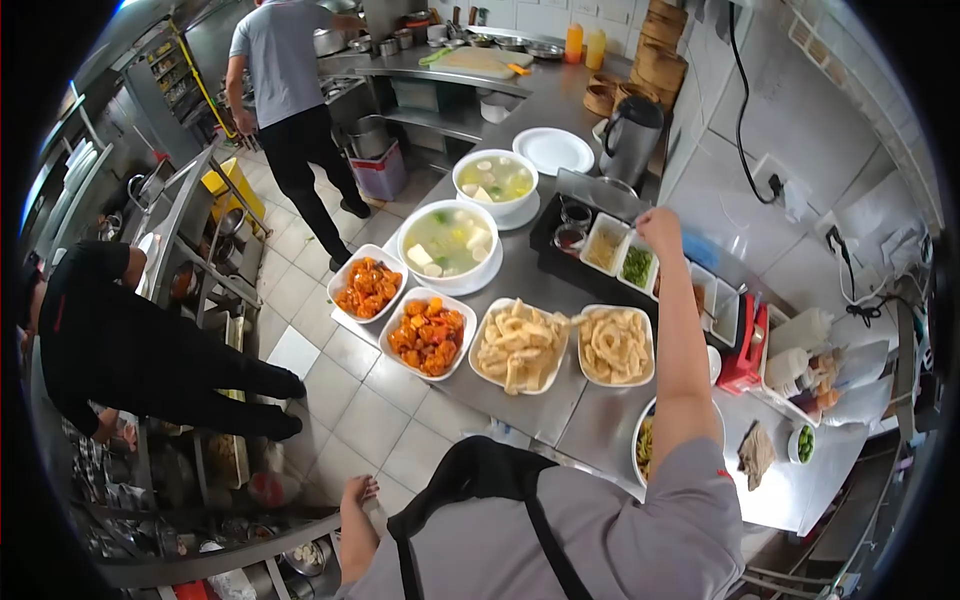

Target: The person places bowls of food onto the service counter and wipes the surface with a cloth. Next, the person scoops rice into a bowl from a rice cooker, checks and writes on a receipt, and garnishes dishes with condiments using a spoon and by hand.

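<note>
My right hand (657, 230) is over the black condiment caddy (556, 262), at the edge of its raised clear lid (600, 192). Its fingers are closed together; what they hold, if anything, is hidden. Just below it are a white tub of chopped green onion (637, 265) and a tub of pale tan bits (604, 244). My left hand (361, 489) hangs low beside my body, fingers loosely curled and apart, holding nothing. Between my arms stand two square bowls of pale fried rings (519, 345) and two of orange glazed pieces (431, 335).
Two round bowls of tofu soup (448, 247) stand behind the square bowls. Farther back are a white plate (553, 151), a grey jug (630, 138) and bamboo steamers (658, 50). Two other people (290, 100) work at the left. A brown cloth (757, 454) lies at the right.
</note>
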{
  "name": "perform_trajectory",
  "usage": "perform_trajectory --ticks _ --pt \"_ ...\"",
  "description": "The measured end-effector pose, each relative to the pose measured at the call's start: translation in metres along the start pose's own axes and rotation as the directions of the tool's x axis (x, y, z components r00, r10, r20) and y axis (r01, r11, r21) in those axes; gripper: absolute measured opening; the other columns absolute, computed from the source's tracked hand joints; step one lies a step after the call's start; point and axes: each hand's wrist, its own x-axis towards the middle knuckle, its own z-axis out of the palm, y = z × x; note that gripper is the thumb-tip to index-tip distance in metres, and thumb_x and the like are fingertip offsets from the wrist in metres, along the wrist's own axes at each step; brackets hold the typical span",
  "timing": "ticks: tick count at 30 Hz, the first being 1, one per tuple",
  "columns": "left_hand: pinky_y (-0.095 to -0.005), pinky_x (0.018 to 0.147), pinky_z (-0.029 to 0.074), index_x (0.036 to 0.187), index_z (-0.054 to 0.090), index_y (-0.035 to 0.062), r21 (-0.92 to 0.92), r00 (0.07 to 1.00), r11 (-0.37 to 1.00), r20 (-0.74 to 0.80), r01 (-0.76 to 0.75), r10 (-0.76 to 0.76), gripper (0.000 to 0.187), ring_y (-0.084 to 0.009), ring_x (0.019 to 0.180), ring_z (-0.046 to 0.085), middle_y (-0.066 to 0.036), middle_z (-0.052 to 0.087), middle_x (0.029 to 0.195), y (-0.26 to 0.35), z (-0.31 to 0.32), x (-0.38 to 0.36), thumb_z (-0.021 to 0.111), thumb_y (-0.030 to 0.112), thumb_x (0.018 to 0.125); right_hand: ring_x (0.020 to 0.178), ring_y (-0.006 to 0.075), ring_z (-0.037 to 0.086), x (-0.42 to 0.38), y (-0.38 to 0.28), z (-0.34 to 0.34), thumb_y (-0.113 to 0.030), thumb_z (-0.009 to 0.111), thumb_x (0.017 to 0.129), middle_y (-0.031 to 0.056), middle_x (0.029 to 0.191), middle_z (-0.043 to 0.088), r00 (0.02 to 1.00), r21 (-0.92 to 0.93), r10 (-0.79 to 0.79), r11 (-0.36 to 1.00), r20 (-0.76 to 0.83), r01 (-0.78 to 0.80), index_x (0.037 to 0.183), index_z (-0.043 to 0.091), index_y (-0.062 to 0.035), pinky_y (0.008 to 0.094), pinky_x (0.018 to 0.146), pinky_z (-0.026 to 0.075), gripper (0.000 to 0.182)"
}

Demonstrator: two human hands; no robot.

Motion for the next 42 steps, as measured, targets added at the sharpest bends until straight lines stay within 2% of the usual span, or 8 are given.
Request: perform_trajectory --ticks 8,19,23,26,30,31,35,42 --pt "-0.0363 0.065 0.046 0.103 0.05 0.0077 -0.165 1.0 0.986 -0.019 0.012 -0.015 0.023 -0.0213 0.067 0.06 -0.006 0.06 0.079 -0.041 -0.014 0.002 0.047 0.023 0.086 0.061 0.0206 0.063 0.13 -0.148 0.125 -0.009 0.063 0.061 0.0136 0.065 0.064 0.981 0.345 -0.167 0.919 -0.097 0.19 0.076 0.068 -0.0013 0.0294 0.061 0.049 0.018" --pt "-0.0286 0.06 0.045 0.088 0.052 0.007 -0.356 0.997 0.934 -0.058 0.034 -0.058 0.013 -0.0182 0.068 0.059 -0.005 0.057 0.073 -0.082 -0.034 -0.058 0.044 0.017 0.088 0.074 0.0312 0.062 0.157 -0.195 0.216 -0.005 0.061 0.066 0.0156 0.077 0.064 0.972 -0.111 -0.23 0.966 0.045 0.234 0.081 0.068 -0.009 0.037 0.068 0.049 0.017" --pt "-0.0272 0.059 0.045 0.085 0.054 0.0069 -0.37 0.995 0.926 -0.036 0.068 -0.088 0.014 -0.0185 0.067 0.059 -0.004 0.055 0.067 -0.075 -0.034 -0.051 0.045 0.017 0.087 0.068 0.0235 0.063 0.137 -0.176 0.193 -0.008 0.069 0.063 0.0087 0.074 0.066 0.863 0.161 -0.504 0.854 0.019 0.495 0.1 0.066 -0.0101 0.0337 0.063 0.049 0.036" --pt "-0.0273 0.059 0.044 0.087 0.057 0.0028 -0.249 0.999 0.968 0.021 -0.028 0.034 0.018 -0.0165 0.065 0.058 -0.004 0.055 0.066 -0.061 -0.038 -0.023 0.047 0.017 0.086 0.071 0.0243 0.063 0.129 -0.152 0.123 -0.012 0.069 0.061 0.0111 0.075 0.065 0.964 0.5 -0.221 0.858 0.149 0.12 0.088 0.068 -0.0088 0.0322 0.068 0.048 0.028" --pt "-0.0279 0.057 0.042 0.092 0.058 -0.0049 0.64 0.796 0.521 0.255 -0.564 0.549 0.026 -0.0144 0.061 0.055 -0.006 0.057 0.067 -0.021 -0.029 -0.021 0.049 0.018 0.085 0.046 0.0153 0.054 0.068 -0.072 0.0 -0.011 0.06 0.057 0.0063 0.052 0.058 0.966 0.294 -0.21 0.942 0.148 0.16 0.057 0.064 -0.0059 0.0278 0.049 0.043 0.006" --pt "-0.0295 0.061 0.043 0.1 0.055 -0.0055 0.169 0.986 0.975 0.113 -0.141 0.123 0.029 -0.0176 0.063 0.054 -0.006 0.06 0.073 -0.015 -0.032 0.009 0.048 0.019 0.085 0.046 0.019 0.055 0.043 -0.055 -0.025 -0.014 0.061 0.059 0.0066 0.05 0.057 0.959 0.259 -0.213 0.952 0.185 0.161 0.054 0.063 -0.0071 0.03 0.048 0.043 0.009" --pt "-0.0339 0.069 0.044 0.107 0.049 -0.0006 0.056 0.999 0.998 0.011 -0.036 0.035 0.029 -0.0214 0.071 0.056 -0.006 0.058 0.084 0.023 -0.001 -0.003 0.044 0.02 0.087 0.054 0.0286 0.059 -0.011 0.033 -0.036 -0.012 0.065 0.056 0.0163 0.065 0.062 0.857 -0.572 0.242 0.817 0.454 0.073 0.069 0.065 -0.0034 0.0362 0.055 0.047 0.016" --pt "-0.034 0.063 0.045 0.101 0.051 0.0089 0.172 0.992 0.977 0.045 -0.128 0.122 0.02 -0.0183 0.07 0.058 -0.003 0.057 0.079 0.064 0.031 -0.003 0.048 0.022 0.086 0.079 0.0345 0.059 -0.071 0.082 0.014 -0.005 0.058 0.065 0.0203 0.079 0.062 0.987 -0.29 0.019 0.957 0.157 0.028 0.077 0.065 -0.0036 0.0413 0.073 0.047 0.014"
